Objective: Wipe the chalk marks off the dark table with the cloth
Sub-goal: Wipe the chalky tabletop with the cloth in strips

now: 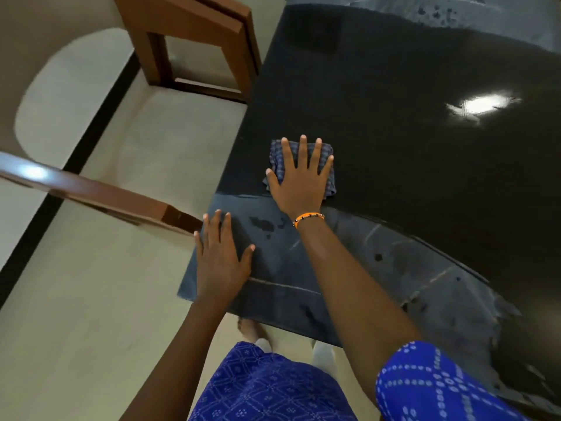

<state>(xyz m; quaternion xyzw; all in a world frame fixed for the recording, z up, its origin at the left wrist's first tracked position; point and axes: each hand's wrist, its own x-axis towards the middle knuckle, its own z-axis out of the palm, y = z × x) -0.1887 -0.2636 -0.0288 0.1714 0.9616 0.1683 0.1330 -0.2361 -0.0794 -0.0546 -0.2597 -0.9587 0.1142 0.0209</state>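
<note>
On dark table: right hand flat on cloth

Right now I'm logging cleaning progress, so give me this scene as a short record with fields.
table: dark table, glossy and clean across the middle
chalk marks: chalk haze and lines along the near edge; more at the far corner
cloth: checked cloth, folded, at the border of the near haze
right hand: right hand pressing flat on the cloth
left hand: left hand flat on the table's near corner
nearby: wooden chair
</note>
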